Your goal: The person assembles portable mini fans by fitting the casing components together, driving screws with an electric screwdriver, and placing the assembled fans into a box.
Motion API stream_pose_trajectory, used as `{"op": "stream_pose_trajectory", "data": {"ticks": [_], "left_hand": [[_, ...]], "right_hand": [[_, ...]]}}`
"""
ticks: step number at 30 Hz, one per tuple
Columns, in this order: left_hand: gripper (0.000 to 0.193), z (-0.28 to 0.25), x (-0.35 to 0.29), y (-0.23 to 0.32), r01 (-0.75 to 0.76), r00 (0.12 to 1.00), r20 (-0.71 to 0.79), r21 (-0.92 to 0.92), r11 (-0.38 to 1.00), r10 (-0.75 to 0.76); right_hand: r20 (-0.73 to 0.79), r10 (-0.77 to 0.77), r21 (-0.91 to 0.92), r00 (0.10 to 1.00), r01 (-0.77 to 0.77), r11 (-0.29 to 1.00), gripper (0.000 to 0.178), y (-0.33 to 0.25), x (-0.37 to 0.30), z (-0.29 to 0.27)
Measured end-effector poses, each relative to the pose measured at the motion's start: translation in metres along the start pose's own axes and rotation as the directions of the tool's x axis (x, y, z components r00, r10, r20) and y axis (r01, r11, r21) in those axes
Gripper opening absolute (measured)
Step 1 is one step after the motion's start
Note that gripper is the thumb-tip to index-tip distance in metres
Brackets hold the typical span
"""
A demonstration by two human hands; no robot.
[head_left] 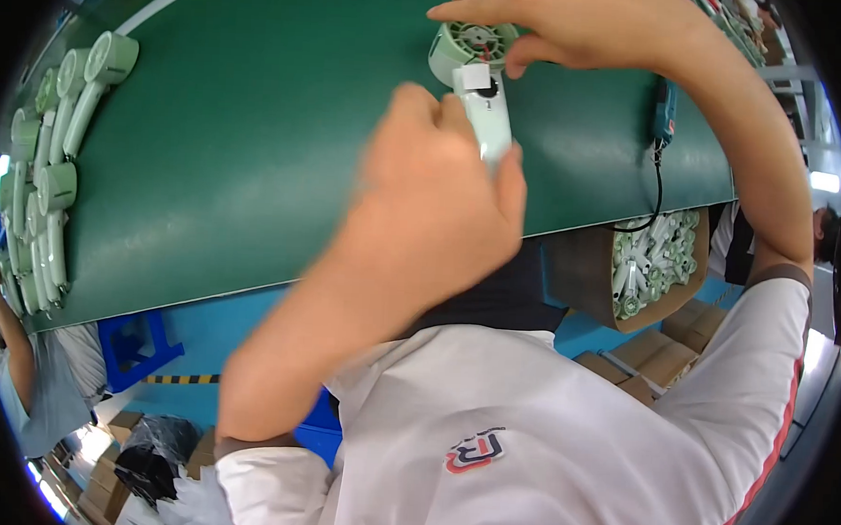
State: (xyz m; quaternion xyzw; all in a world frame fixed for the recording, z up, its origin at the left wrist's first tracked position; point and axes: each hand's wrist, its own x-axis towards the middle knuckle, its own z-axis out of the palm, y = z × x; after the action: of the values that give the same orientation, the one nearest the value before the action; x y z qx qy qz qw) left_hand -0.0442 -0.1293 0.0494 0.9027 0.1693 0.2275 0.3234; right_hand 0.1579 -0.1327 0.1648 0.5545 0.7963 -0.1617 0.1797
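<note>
- Handheld fan (490,121), pale green, one: lying in front of the person on the green tabletop (256,152), ringed head (445,59) pointing away, a bit of red wire showing inside it.
- Step in hand, as I am judging it: fitting or checking work around the head, with the handle being steadied.
- Left hand (434,165): its grip is closing around the lower handle, thumb on one side, curled fingers on the other; slightly blurred.
- Right hand (562,25): thumb and forefinger are spreading apart about the head; whether the grip is pressing or merely hovering, I cannot tell.
- White square piece (475,76): sitting at the neck, just beside a black spot.
- Next move, by my reckoning: calling for a firm handle and careful fingertips near that wire.
- Teal corded power tool (665,114): resting off to the right, no hand touching it.
- Other green fans (58,186): lying grouped at the far left.
</note>
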Motion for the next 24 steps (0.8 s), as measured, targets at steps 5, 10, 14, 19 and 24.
{"op": "stream_pose_trajectory", "data": {"ticks": [5,10,14,19,24], "left_hand": [[0.041,-0.061,0.101,-0.081,0.5,0.839,0.449,-0.416,0.76,-0.307],[0.043,-0.051,0.12,-0.111,0.236,0.827,0.481,-0.766,0.598,0.29],[0.031,-0.04,0.138,-0.118,0.483,0.738,0.671,-0.601,0.636,0.074],[0.028,-0.042,0.143,-0.108,0.489,0.711,0.701,-0.547,0.68,0.053],[0.029,-0.046,0.128,-0.116,0.345,0.83,0.555,-0.59,0.73,0.056]], "right_hand": [[-0.081,-0.047,0.024,0.996,0.049,0.999,0.061,0.012,0.01,0.001],[-0.003,0.041,0.073,0.999,-0.041,0.996,0.053,0.0,0.017,-0.011],[-0.003,-0.01,0.064,1.0,0.01,0.998,0.054,-0.007,0.023,-0.015],[0.117,0.151,0.227,0.982,-0.175,0.958,0.062,-0.008,0.026,-0.014],[0.005,0.087,0.011,0.996,-0.087,0.996,0.064,-0.012,0.025,0.006]]}}
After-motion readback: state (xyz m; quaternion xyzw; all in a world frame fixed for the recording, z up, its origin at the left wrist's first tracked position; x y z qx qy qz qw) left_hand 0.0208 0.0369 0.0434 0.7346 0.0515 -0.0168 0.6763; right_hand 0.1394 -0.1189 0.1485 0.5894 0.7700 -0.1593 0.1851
